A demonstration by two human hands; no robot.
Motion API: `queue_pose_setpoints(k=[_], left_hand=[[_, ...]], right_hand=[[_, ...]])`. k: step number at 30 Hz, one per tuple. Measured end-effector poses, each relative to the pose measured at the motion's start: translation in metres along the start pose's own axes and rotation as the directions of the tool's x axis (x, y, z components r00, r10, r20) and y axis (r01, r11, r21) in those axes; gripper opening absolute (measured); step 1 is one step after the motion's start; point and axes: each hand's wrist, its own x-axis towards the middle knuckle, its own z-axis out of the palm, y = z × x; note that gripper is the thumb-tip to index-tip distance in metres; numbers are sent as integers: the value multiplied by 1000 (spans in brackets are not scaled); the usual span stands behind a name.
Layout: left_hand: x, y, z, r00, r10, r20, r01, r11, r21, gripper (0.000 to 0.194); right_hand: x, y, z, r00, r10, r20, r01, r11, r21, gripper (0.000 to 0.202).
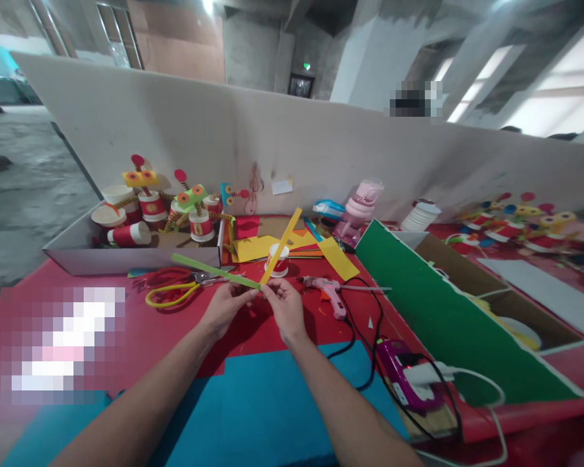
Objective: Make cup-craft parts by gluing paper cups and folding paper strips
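A green paper strip (209,268) and a yellow paper strip (285,240) meet at one end, forming a V. My left hand (228,306) pinches the green strip near that joint. Right beside it, my right hand (285,303) has its fingers closed on the joined ends, at the foot of the yellow strip. Behind the yellow strip stands a red and white paper cup (278,261). A pink glue gun (328,292) lies to the right of my hands, and yellow-handled scissors (175,295) lie to the left.
A box (141,261) with cup figures stands at the back left. Yellow paper (338,257) lies behind the glue gun. A green panel (448,318) borders the right side. Black cables run to a purple power strip (401,376). Blue sheets (267,395) lie in front.
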Motion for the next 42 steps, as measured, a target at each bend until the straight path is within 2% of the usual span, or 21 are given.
queue_pose_setpoints(k=[3,8,13,16,19,23,28,34,39,42], left_hand=[[1,-2,-2,999,30,-43,-30,1000,3,19],[2,-2,-4,996,5,-91,2,998,71,23],[2,-3,-4,997,-22,-69,26,997,66,23],[3,-6,-7,997,-20,-74,22,999,26,22],[3,-8,-7,996,-45,-78,45,999,-5,24],[2,-7,-3,1000,-13,5,13,999,-44,23],[3,-7,-3,1000,3,-9,-3,1000,1,21],[5,-6,-7,999,3,-34,0,996,90,22],[4,-8,-3,1000,6,-19,-5,1000,31,21],[3,-9,-2,999,-11,-34,11,1000,4,22]], right_hand=[[-1,-1,-1,999,10,52,-8,999,-33,25],[1,-2,-5,988,71,136,-64,996,-61,25],[2,-1,-8,995,38,89,-19,977,-211,26],[2,1,-7,995,10,102,17,967,-254,22],[3,4,-5,996,26,88,-8,980,-199,19],[3,4,-2,996,89,-9,-89,996,5,20],[0,1,1,995,99,12,-99,991,92,21],[1,1,0,992,118,40,-119,993,8,25],[-1,2,0,996,62,-56,-65,997,-43,24],[-2,2,1,998,40,-48,-42,998,-47,23]])
